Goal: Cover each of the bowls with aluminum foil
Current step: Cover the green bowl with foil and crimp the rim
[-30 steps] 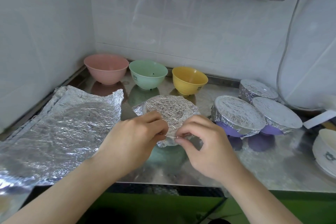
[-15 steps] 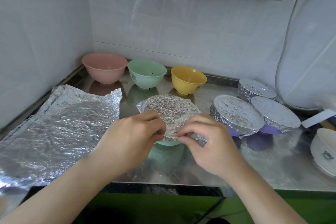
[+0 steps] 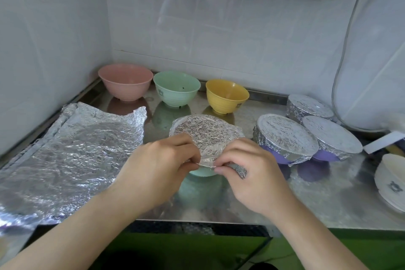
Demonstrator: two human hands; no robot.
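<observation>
Pinching foil (image 3: 206,136) edge at near rim of teal bowl (image 3: 202,172).
Left hand (image 3: 161,166) and right hand (image 3: 252,173): fingers curled, thumb and fingertips gripping foil.

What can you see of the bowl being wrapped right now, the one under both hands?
The teal bowl stands upright on the steel counter, near its front edge. Crinkled foil covers its whole mouth, so only a strip of its lower wall shows. The left hand and right hand pinch the foil at the near rim.
</observation>
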